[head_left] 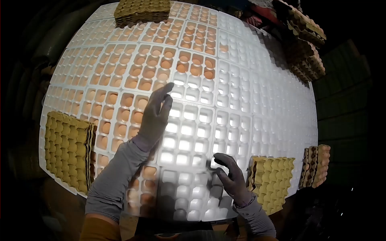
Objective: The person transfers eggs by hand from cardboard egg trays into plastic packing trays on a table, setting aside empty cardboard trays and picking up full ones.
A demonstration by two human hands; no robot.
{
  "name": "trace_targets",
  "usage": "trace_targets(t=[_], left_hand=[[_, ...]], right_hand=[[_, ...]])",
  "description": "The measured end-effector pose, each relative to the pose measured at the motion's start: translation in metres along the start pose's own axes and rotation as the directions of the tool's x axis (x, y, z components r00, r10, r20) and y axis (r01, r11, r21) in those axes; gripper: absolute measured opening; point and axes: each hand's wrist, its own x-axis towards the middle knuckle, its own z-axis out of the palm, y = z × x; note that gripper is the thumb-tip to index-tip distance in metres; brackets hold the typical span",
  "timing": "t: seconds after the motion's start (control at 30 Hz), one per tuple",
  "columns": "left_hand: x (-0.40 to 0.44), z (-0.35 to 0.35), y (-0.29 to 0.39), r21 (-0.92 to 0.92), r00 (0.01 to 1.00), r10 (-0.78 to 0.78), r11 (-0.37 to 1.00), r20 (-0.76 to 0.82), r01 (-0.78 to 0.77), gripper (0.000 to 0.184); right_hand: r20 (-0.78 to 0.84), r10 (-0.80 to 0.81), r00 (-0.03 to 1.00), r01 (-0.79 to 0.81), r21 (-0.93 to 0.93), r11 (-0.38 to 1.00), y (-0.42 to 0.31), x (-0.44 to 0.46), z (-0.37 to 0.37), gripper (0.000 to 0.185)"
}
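My left hand, in a grey glove, reaches over the white egg trays, fingers apart and nothing visible between them. It is beside the border between filled and bare cups. Gloved too, my right hand hovers above the near trays with thumb and fingers curved apart, holding nothing. Brown eggs sit in the cups on the left side. The white tray between my hands has bare cups. In the tray beyond it, eggs fill the far cups while the nearer cups hold none.
Stacked yellow pulp trays stand at the left, far side and near right. Egg-loaded pulp trays stand at the right edge and far right. Part of another person in red shows at the far edge.
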Motion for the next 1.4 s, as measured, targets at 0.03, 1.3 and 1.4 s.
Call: trace_targets(t=[0.03,1.3,1.4], left_hand=[[-0.042,0.018,0.002,0.006,0.992,-0.028,1.000,0.126,0.028,0.041],[-0.286,-0.329,-0.080,0.013,0.479,-0.070,0.986,-0.875,0.167,0.100],[-0.278,-0.315,-0.060,-0.028,0.384,-0.068,0.994,-0.921,0.108,0.089]], right_hand=[[-0.045,0.026,0.999,-0.030,-0.098,0.995,0.003,-0.034,-0.021,0.049],[0.004,0.063,0.998,-0.063,-0.002,0.998,-0.010,-0.157,-0.010,0.066],[0.030,0.070,0.997,-0.068,-0.040,0.997,0.000,-0.168,-0.012,0.066]])
